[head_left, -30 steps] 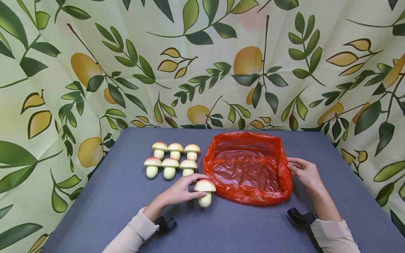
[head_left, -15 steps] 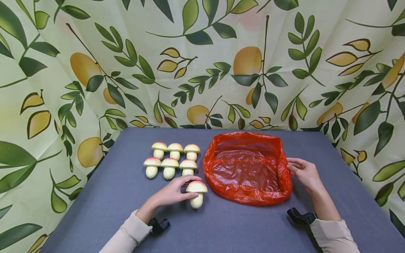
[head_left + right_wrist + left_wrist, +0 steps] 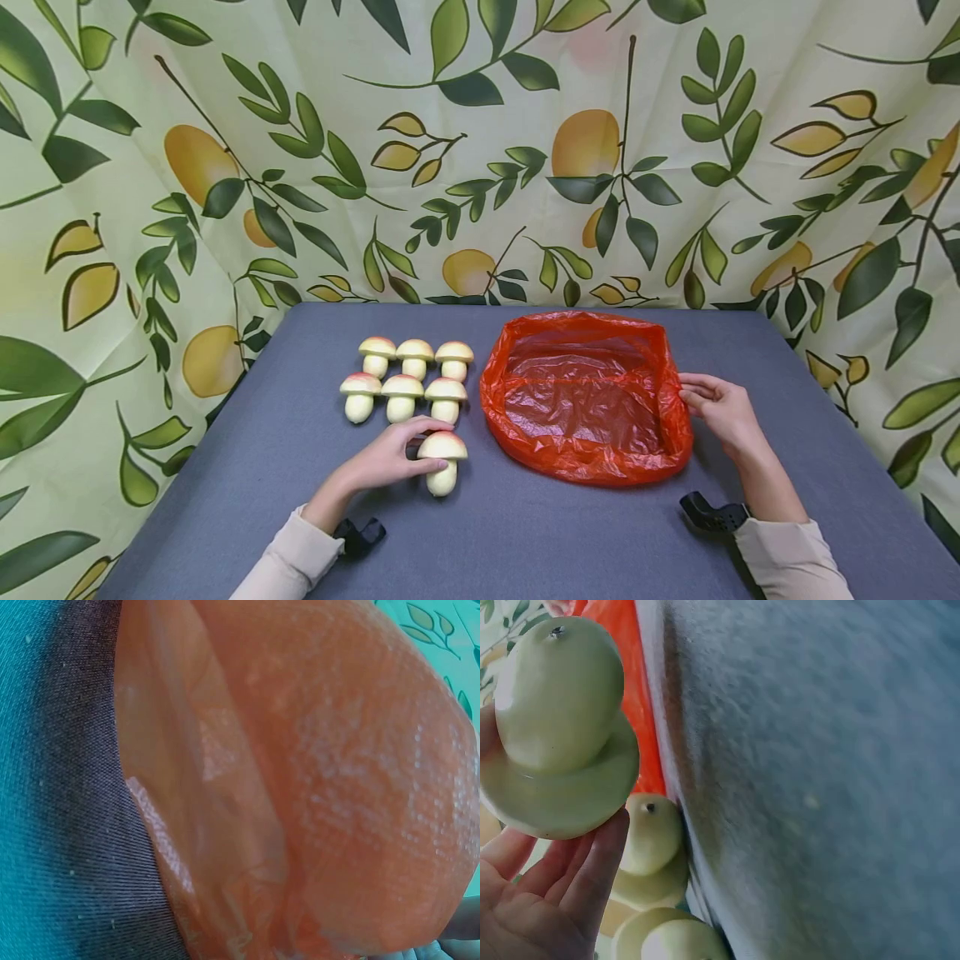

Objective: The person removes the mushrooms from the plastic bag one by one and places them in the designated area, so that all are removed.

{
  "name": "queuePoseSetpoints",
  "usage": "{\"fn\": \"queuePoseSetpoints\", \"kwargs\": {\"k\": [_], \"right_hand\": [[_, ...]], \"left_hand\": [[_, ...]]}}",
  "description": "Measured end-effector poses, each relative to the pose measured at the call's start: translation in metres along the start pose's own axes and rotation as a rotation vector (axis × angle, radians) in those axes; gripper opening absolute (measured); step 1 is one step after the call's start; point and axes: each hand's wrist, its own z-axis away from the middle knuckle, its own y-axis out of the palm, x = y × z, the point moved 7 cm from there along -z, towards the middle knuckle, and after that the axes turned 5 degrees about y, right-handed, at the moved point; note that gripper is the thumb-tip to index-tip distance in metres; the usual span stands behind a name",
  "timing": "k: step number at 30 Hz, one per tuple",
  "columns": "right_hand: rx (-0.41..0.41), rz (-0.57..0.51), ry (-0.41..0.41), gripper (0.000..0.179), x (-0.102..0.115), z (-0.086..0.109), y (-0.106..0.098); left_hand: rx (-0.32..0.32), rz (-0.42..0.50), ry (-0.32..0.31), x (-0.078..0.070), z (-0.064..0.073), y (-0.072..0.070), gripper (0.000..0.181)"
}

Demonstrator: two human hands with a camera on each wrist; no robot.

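My left hand (image 3: 390,454) grips a toy mushroom (image 3: 442,450) by its cap, in front of the two rows of mushrooms. In the left wrist view the stem end of this mushroom (image 3: 562,697) faces the camera, with fingers (image 3: 592,877) along the cap. A red plastic bag (image 3: 585,461) stands with its mouth spread wide, right of the held mushroom. At the bag's right rim, my right hand (image 3: 723,412) pinches the plastic between thumb and fingers. The right wrist view is mostly filled by the bag's side (image 3: 360,787); only a bit of the hand shows at its lower corner.
Several matching mushrooms (image 3: 401,398) lie in two rows left of the bag, stems toward me. A grey-blue cloth (image 3: 540,542) covers the table. Behind it hangs a curtain (image 3: 465,200) printed with leaves and fruit.
My left hand has moved left with the mushroom, from beside the bag's left rim to just in front of the near row. The right hand and the bag stay in place.
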Motion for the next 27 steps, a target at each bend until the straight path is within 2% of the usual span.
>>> {"fn": "queuePoseSetpoints", "kwargs": {"k": [6, 13, 20, 27], "right_hand": [[0.002, -0.003, -0.005, 0.039, 0.0006, 0.0003, -0.0007], [0.003, 0.0, 0.003, 0.04, 0.0012, 0.0006, -0.0008], [0.006, 0.0, 0.001, 0.04, 0.0005, 0.0014, -0.0002], [0.01, 0.0, 0.012, 0.041, 0.0005, 0.0008, 0.0002]], "left_hand": [[-0.02, -0.033, -0.005, 0.0036, 0.0028, -0.0029, 0.048], [-0.04, -0.111, 0.009, 0.0036, 0.0046, -0.0061, 0.048], [-0.071, -0.051, -0.072, 0.0068, 0.0038, -0.0076, 0.049], [-0.126, -0.09, -0.115, 0.0075, 0.0018, -0.0104, 0.047]]}}
